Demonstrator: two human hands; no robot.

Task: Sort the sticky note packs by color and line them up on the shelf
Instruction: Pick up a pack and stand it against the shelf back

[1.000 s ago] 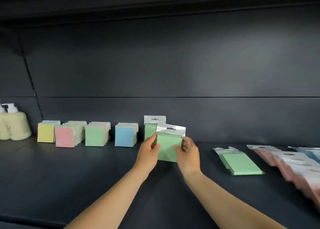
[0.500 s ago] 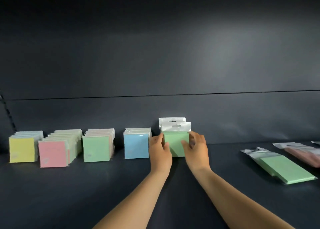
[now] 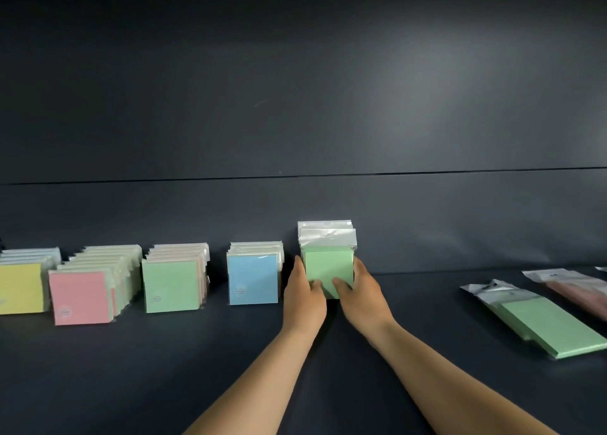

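A dark shelf (image 3: 328,385) carried everything. Left of the held green pack (image 3: 328,270) stood blue (image 3: 253,278), green (image 3: 171,285), pink (image 3: 82,298) and yellow (image 3: 20,288) rows; a flat green pack (image 3: 555,329) lay well right. The upright pack was pinched at its sides by the left hand (image 3: 303,298) and right hand (image 3: 363,295), each grip closed on it.

We see four rows of upright packs (image 3: 170,283) standing side by side along the far left of the shelf (image 3: 98,385). Right of them stands a fifth row (image 3: 328,257) against the back wall, our left hand (image 3: 303,298) and right hand (image 3: 361,295) flanking its nearest pack. Well apart, far right, two flat packs (image 3: 551,326) lie side by side.
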